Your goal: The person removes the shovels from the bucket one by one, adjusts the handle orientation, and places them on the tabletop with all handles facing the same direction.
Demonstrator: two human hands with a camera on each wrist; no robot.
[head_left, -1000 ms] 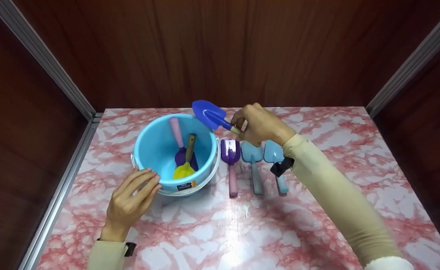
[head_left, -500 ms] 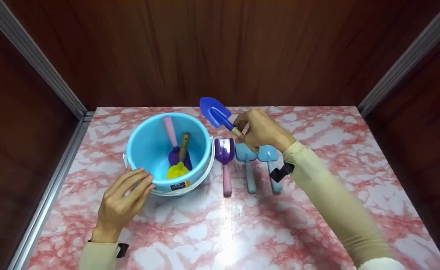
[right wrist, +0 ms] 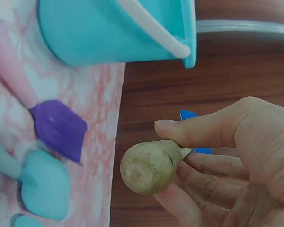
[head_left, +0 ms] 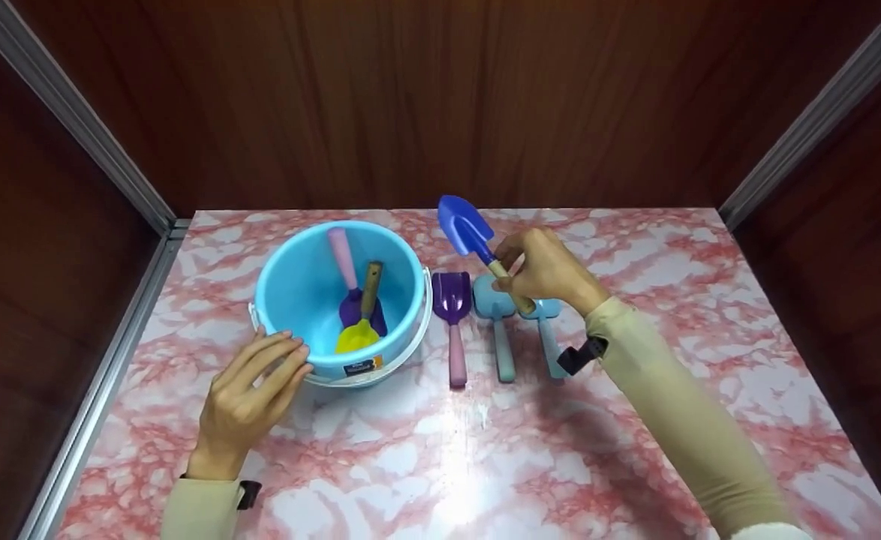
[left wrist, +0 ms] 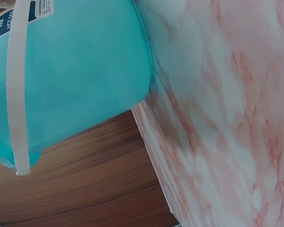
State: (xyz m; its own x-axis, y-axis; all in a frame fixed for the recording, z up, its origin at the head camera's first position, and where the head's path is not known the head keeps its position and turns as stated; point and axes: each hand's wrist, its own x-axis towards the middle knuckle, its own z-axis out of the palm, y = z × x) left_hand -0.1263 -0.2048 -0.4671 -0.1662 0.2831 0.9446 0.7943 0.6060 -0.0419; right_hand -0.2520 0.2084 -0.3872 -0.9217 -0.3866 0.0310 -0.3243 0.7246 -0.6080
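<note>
My right hand [head_left: 547, 266] pinches a blue hand trowel [head_left: 463, 226] by its wooden handle, with the blade up and tilted away to the left. In the right wrist view, thumb and fingers hold the wooden handle [right wrist: 149, 165], its butt facing the camera. My left hand [head_left: 249, 394] rests its fairly straight fingers on the near-left rim of a light blue bucket [head_left: 279, 289]. Inside the bucket lie a purple scoop with a pink handle [head_left: 341, 255] and a yellow trowel [head_left: 358, 336] with a brownish handle.
Right of the bucket lie a purple scoop [head_left: 452, 296] with a pink handle and two pale blue shovels [head_left: 504, 352] [head_left: 551, 349], partly under the right hand. The bucket's white handle [head_left: 414, 349] hangs down outside. Dark wood panels [head_left: 440, 105] enclose the marbled tabletop [head_left: 380, 465].
My right hand has moved rightward with the blue trowel, away from the bucket's rim, and the blade has swung more upright. The left hand stays on the rim.
</note>
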